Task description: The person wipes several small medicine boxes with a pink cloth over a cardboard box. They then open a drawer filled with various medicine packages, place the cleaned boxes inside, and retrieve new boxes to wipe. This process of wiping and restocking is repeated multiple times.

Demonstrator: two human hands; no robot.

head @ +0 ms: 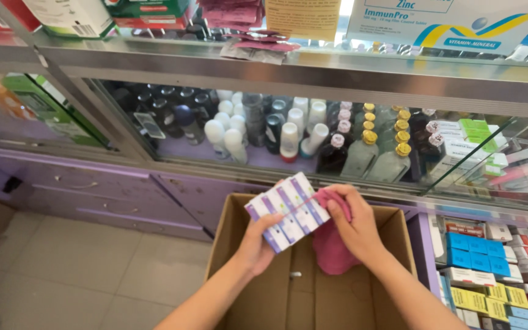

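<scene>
My left hand (pixel 258 241) grips a banded bundle of small white and purple boxes (pixel 287 211), tilted, above an open cardboard box (pixel 227 244). My right hand (pixel 352 226) holds a pink cloth (pixel 332 247) and presses it against the right end of the bundle. The cloth hangs down into the cardboard box.
A glass display case (pixel 313 79) stands behind, its shelf filled with several bottles (pixel 362 153) with white, pink and yellow caps. Small blue, yellow and white boxes (pixel 484 263) fill a lower shelf at right. Purple drawers (pixel 93 195) and tiled floor (pixel 80 263) lie at left.
</scene>
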